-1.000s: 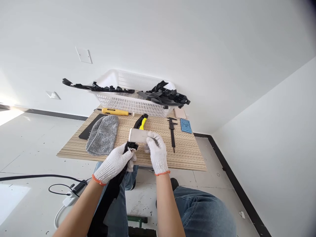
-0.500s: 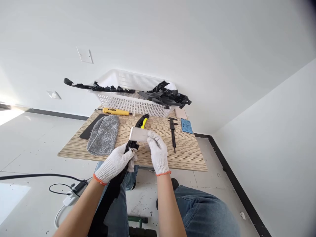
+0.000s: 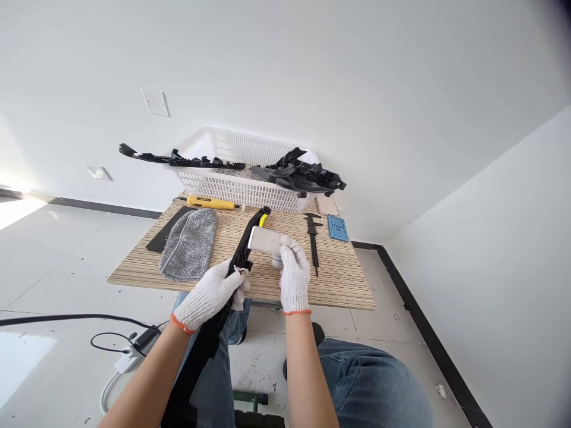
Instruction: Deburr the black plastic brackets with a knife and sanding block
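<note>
My left hand (image 3: 214, 293), in a white knitted glove, is closed round a long black plastic trim part (image 3: 250, 238). The part rises at a slant from my lap, its far end over the table. Between the thumb and fingers of my gloved right hand (image 3: 295, 274) is a flat pale rectangular block (image 3: 266, 239), held level. Its left end is right at the part's right edge; whether they touch I cannot tell. Beyond the block, a yellow item (image 3: 263, 220) shows beside the part, mostly hidden.
On the striped table (image 3: 339, 285) lie a grey cloth (image 3: 190, 244), a dark flat slab (image 3: 160, 236), a yellow corded rotary tool (image 3: 210, 203), a black caliper (image 3: 312, 238) and a blue card (image 3: 338, 227). Behind stands a white basket (image 3: 232, 189) with black plastic parts (image 3: 298, 172).
My right hand has moved to the right with the pale block, which lay across the black part and is now at its right side. My left hand keeps its hold.
</note>
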The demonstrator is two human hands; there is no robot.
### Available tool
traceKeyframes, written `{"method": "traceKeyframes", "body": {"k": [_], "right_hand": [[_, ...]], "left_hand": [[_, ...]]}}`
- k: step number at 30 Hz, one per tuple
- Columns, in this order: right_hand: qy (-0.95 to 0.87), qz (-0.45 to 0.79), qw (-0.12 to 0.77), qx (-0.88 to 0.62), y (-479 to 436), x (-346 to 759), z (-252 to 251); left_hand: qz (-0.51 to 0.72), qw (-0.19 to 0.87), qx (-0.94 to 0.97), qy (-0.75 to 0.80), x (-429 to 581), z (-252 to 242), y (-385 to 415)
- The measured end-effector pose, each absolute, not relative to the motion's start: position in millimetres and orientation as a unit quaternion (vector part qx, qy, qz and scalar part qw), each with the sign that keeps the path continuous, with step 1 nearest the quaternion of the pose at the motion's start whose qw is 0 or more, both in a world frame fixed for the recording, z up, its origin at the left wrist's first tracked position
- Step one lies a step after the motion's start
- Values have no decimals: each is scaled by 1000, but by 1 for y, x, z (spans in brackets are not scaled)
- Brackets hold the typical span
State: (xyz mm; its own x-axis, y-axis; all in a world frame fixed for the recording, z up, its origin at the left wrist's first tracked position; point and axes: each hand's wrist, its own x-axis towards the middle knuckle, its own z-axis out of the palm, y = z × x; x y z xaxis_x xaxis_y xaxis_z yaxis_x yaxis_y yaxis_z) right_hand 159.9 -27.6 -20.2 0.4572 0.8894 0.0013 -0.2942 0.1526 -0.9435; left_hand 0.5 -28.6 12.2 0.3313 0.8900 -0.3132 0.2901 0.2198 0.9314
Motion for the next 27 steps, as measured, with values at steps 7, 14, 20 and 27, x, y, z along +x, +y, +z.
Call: {"method": "traceKeyframes", "body": {"k": [7, 14, 20, 27], "right_hand": [[-327, 433, 680, -493, -29, 158, -18], [-360, 432, 655, -504, -28, 157, -16], [-373, 441, 642, -504, -30, 156, -12], [-332, 498, 638, -485, -26, 161, -15]], "left_hand": [[255, 572, 581, 520, 1, 13, -28], [261, 605, 545, 518, 0, 10, -28], [264, 593, 558, 518, -1, 10, -28], [263, 591, 562, 516, 0, 10, -27]]}}
